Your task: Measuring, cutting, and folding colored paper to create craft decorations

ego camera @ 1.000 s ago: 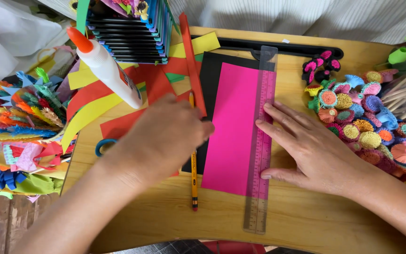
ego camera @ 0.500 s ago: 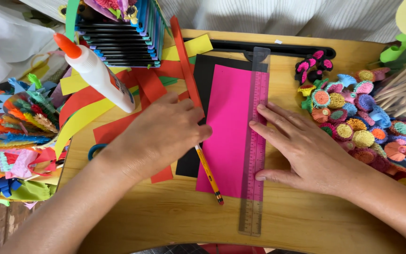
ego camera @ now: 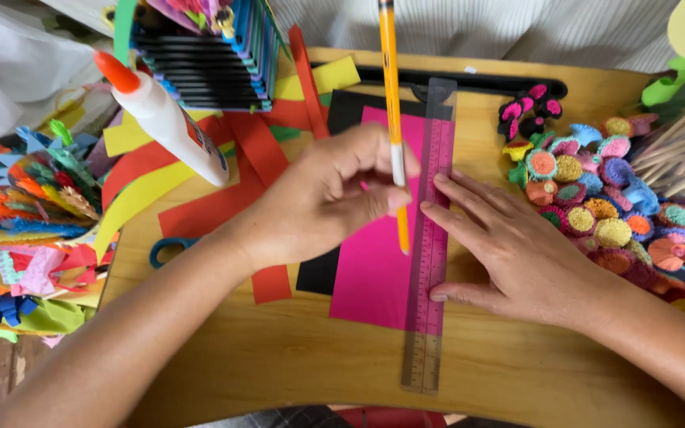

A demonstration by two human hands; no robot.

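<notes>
1. Left hand is pinching a yellow pencil between thumb and fingers, grip pressed together around the shaft. The pencil is standing nearly upright, tip hanging just beside the left edge of the ruler; whether the tip is touching the paper cannot be told.
2. Right hand is lying flat, fingers spread, pressing the clear ruler down; it is holding nothing.
3. The ruler is lying along the right edge of the pink sheet, which is resting on a black sheet on the worktop.
4. Risk, ruler slip: the right hand is bearing mostly on the ruler's middle. The far end near the black bar and the near end overhanging the pink sheet are looking unpinned, so sideways pencil pressure could be pivoting the ruler and skewing a line.
5. Risk, paper creep: the pink sheet is loose on the black one; a drag could be shifting it under the ruler.
6. Risk, steep pencil: held this upright, the tip may be wandering off the ruler edge or snagging the paper.
7. Risk, crowding: the glue bottle is leaning just left of the left hand, with red strips and yellow strips beneath it; a wide elbow move could be knocking it over.
8. Paper rosettes are sitting near the right wrist and could be getting swept.
</notes>
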